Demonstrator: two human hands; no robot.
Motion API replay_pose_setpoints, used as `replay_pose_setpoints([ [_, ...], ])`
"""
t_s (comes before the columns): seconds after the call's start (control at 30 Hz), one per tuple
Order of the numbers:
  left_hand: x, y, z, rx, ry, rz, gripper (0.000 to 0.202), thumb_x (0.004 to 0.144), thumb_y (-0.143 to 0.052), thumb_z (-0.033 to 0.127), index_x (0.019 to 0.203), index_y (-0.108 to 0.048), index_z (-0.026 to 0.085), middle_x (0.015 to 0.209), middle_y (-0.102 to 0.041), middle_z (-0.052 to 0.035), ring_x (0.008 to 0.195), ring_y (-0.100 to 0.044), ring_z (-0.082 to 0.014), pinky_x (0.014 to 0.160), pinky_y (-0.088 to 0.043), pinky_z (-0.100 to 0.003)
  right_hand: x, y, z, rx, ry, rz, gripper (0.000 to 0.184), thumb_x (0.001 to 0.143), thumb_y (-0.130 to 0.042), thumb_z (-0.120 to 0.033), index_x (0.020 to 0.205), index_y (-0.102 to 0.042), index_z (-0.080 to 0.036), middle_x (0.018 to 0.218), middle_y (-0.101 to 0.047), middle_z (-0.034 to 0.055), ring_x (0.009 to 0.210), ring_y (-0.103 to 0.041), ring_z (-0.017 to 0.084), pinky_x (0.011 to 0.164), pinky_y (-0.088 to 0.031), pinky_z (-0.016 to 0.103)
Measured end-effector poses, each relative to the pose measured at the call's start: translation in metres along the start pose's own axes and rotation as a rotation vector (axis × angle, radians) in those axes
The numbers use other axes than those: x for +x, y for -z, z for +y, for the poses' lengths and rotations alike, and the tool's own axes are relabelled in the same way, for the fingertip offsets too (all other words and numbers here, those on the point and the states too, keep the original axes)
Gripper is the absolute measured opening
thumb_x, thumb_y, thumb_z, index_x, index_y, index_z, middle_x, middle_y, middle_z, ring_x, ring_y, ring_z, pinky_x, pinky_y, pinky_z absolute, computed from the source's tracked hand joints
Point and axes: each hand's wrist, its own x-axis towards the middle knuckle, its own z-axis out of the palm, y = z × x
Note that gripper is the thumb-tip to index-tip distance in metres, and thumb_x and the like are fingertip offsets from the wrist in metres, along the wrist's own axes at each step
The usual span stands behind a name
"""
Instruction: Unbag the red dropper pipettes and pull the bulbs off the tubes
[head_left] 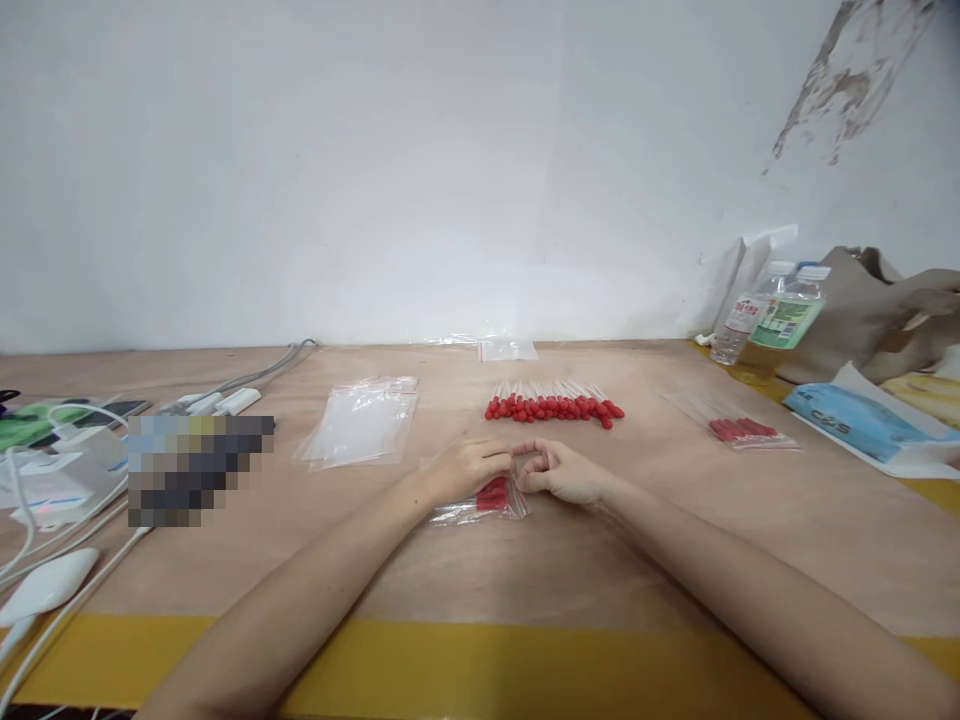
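White wall (420, 150) at 12; brown, peeling patch (840, 90) at 2. By 3: red-labelled bottle (739, 322), green-labelled bottle (784, 318), both white-capped; grey-beige bag (847, 310) just beyond, slumped. Just past 3: blue pack (862, 415), lettered. Grey cable (264, 370) at 9. Between 8 and 9: white adapter (64, 480), leads attached; pixelated object (195, 465) near it. Yellow strip (450, 665), 6.

My little clear zip bag (459, 514) lies on the near side, in the middle. I can see red tips (493, 494) through it, close to its right end.
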Motion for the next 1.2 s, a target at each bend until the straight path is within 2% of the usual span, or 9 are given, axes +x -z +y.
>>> replay_pose_setpoints([
  [0.13, -0.002, -0.002, -0.001, 0.015, 0.020, -0.002, 0.023, 0.089, -0.035, 0.018, 0.079, -0.056, 0.015, 0.080, -0.060, -0.0023, 0.073, -0.054, -0.0098, 0.070, -0.040, -0.020, -0.001, 0.005, 0.000, 0.007, 0.007, -0.071, 0.050, 0.053, -0.067, -0.011, 0.099, -0.047, -0.014, 0.058, -0.057, -0.0063, 0.050, -0.049, 0.007, 0.051, -0.035, 0.019],
  [0.23, -0.004, -0.005, -0.003, 0.020, 0.029, 0.019, 0.022, 0.089, -0.034, 0.017, 0.081, -0.055, 0.015, 0.079, -0.059, -0.0021, 0.072, -0.054, -0.0098, 0.069, -0.039, -0.020, 0.000, 0.006, 0.001, -0.031, 0.025, -0.072, 0.048, 0.054, -0.067, -0.012, 0.098, -0.048, -0.015, 0.058, -0.056, -0.0064, 0.050, -0.047, 0.006, 0.050, -0.034, 0.018],
  [0.43, -0.005, -0.007, -0.006, -0.006, 0.049, 0.006, 0.019, 0.089, -0.037, 0.019, 0.082, -0.054, 0.016, 0.080, -0.060, -0.0018, 0.070, -0.054, -0.0100, 0.066, -0.038, -0.020, -0.001, 0.003, 0.004, -0.129, 0.049, 0.001, 0.044, 0.059, -0.068, -0.021, 0.100, -0.052, -0.015, 0.064, -0.060, -0.0034, 0.054, -0.051, 0.008, 0.053, -0.036, 0.020],
  [0.67, -0.003, -0.004, -0.002, -0.016, 0.067, -0.012, 0.021, 0.090, -0.037, 0.025, 0.090, -0.057, 0.017, 0.084, -0.061, -0.0027, 0.075, -0.055, -0.0105, 0.070, -0.040, -0.020, 0.007, 0.000, 0.014, -0.233, 0.100, 0.124, 0.053, 0.057, -0.073, -0.028, 0.104, -0.052, -0.017, 0.070, -0.064, -0.0003, 0.068, -0.058, 0.014, 0.064, -0.041, 0.026],
  [0.9, -0.006, -0.009, -0.008, 0.061, 0.021, 0.089, 0.023, 0.089, -0.037, 0.021, 0.085, -0.060, 0.018, 0.087, -0.061, -0.0016, 0.073, -0.056, -0.0085, 0.068, -0.040, -0.019, 0.011, 0.000, 0.017, -0.178, 0.071, 0.188, 0.045, 0.057, -0.072, -0.023, 0.099, -0.055, -0.019, 0.061, -0.063, -0.0025, 0.062, -0.057, 0.014, 0.060, -0.041, 0.025],
  [1.2, -0.007, -0.011, -0.010, 0.021, 0.040, 0.119, 0.022, 0.089, -0.039, 0.022, 0.086, -0.060, 0.017, 0.090, -0.061, -0.0027, 0.076, -0.057, -0.0089, 0.069, -0.042, -0.019, 0.004, -0.002, 0.006, -0.121, -0.005, 0.148, 0.047, 0.059, -0.063, -0.010, 0.104, -0.049, -0.013, 0.066, -0.066, -0.0004, 0.060, -0.057, 0.011, 0.058, -0.042, 0.022],
])
